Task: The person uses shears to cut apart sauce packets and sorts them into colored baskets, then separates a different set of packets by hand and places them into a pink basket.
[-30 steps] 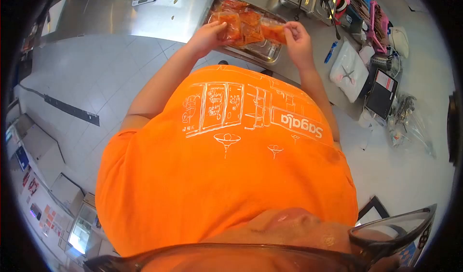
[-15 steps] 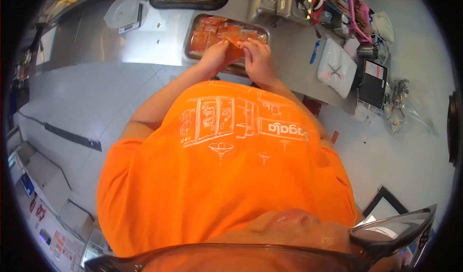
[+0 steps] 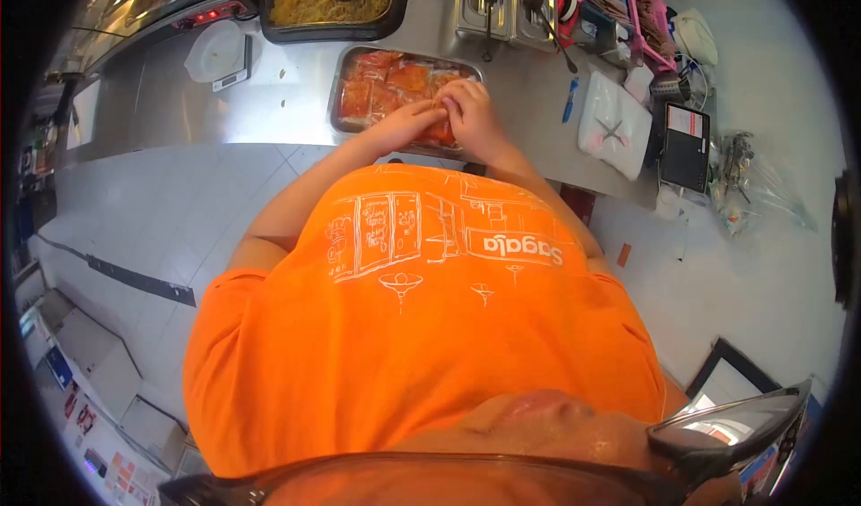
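Observation:
A shallow metal tray [image 3: 337, 116] on the counter holds several clear plastic bags [image 3: 408, 79] of red-orange food. At the tray's right near corner my two hands meet. My left hand [image 3: 414, 121] has its fingers closed beside those of my right hand [image 3: 471, 114], whose fingers curl in a pinch. Between and just under them shows a red-orange sauce bag [image 3: 439, 134], partly covered by the hands. The fingertips overlap, so the exact grip point is hidden.
Behind the tray stands a black pan [image 3: 332, 33] of yellow food with a ladle. Metal containers [image 3: 487, 8] with spoons are at back right. A scale [image 3: 231, 74] with a plastic bowl stands left. A blue pen [image 3: 569, 100], white package [image 3: 614, 128] and tablet [image 3: 688, 147] lie right.
My hands have come closer together, and my right hand now overlaps my left fingertips. The bag between them is lower and more covered. The view has shifted slightly.

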Demonstrator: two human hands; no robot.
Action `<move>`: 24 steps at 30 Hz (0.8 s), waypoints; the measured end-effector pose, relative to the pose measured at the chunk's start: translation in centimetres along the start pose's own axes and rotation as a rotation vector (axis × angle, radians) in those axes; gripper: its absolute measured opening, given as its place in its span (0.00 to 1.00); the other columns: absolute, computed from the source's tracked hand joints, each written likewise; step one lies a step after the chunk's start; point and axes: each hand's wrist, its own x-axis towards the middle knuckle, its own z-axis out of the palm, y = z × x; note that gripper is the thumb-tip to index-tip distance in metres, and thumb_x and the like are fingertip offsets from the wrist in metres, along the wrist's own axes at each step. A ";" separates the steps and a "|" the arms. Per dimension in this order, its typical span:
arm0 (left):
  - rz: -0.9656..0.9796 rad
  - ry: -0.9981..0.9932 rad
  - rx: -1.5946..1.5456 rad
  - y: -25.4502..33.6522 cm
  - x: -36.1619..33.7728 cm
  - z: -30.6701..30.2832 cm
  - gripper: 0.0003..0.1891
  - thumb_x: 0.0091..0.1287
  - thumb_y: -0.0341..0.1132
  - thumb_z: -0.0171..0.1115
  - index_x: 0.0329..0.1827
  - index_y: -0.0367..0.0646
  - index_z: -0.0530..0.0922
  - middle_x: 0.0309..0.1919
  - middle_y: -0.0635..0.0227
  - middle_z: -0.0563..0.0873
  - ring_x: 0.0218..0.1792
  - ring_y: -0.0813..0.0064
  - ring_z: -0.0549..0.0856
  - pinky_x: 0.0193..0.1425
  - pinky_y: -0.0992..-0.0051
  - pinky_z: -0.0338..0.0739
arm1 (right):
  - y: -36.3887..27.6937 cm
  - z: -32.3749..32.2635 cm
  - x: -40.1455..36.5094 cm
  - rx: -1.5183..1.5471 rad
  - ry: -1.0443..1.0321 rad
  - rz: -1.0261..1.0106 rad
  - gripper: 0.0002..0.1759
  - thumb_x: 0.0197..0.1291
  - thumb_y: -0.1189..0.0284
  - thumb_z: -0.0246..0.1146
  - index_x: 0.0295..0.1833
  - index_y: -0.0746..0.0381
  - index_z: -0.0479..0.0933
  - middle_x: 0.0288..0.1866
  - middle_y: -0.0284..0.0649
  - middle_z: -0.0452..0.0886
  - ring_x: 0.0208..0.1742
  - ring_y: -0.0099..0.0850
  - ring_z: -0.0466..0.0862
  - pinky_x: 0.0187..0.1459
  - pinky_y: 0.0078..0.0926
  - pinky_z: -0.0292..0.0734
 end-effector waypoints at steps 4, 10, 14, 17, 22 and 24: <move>0.123 -0.156 0.093 -2.0 1.8 -0.6 0.18 0.73 0.36 0.58 0.61 0.37 0.70 0.46 0.62 0.83 0.45 0.78 0.84 0.48 0.75 0.80 | -0.1 -0.3 -0.5 0.082 -0.101 0.134 0.05 0.59 0.76 0.62 0.41 0.62 0.78 0.43 0.43 0.80 0.45 0.48 0.78 0.49 0.38 0.74; 0.265 -0.059 0.402 -2.1 1.9 -0.3 0.16 0.72 0.38 0.59 0.55 0.37 0.72 0.41 0.65 0.82 0.41 0.77 0.77 0.48 0.72 0.73 | 1.9 -0.5 -1.3 0.609 -0.162 0.456 0.07 0.67 0.72 0.62 0.46 0.64 0.76 0.38 0.36 0.81 0.43 0.24 0.80 0.46 0.26 0.77; 0.203 0.037 0.573 -1.9 1.9 -1.0 0.17 0.70 0.38 0.61 0.57 0.39 0.74 0.44 0.57 0.83 0.46 0.67 0.81 0.52 0.68 0.75 | 3.4 -2.2 -2.2 0.633 -0.345 0.541 0.07 0.68 0.73 0.61 0.46 0.65 0.75 0.39 0.37 0.83 0.41 0.23 0.80 0.45 0.25 0.77; 0.401 0.317 0.941 -2.4 2.5 -3.7 0.21 0.64 0.35 0.63 0.60 0.41 0.75 0.50 0.57 0.84 0.54 0.59 0.80 0.59 0.64 0.74 | 4.5 -2.8 -2.6 0.501 -0.272 0.567 0.07 0.68 0.73 0.60 0.45 0.66 0.75 0.37 0.38 0.84 0.39 0.23 0.81 0.44 0.24 0.77; 0.634 0.574 1.256 -6.3 5.9 -7.5 0.20 0.57 0.31 0.63 0.56 0.44 0.80 0.56 0.65 0.83 0.61 0.58 0.77 0.64 0.62 0.71 | 5.7 -4.0 -3.1 0.363 -0.273 0.585 0.06 0.70 0.72 0.59 0.44 0.65 0.73 0.37 0.38 0.84 0.39 0.22 0.81 0.44 0.22 0.76; 0.558 0.561 1.188 -6.7 6.6 -8.1 0.17 0.59 0.31 0.62 0.52 0.44 0.82 0.52 0.62 0.85 0.56 0.57 0.80 0.60 0.61 0.74 | 4.7 -4.6 -2.6 0.376 -0.287 0.549 0.06 0.69 0.73 0.59 0.44 0.65 0.74 0.40 0.39 0.85 0.40 0.24 0.82 0.45 0.21 0.76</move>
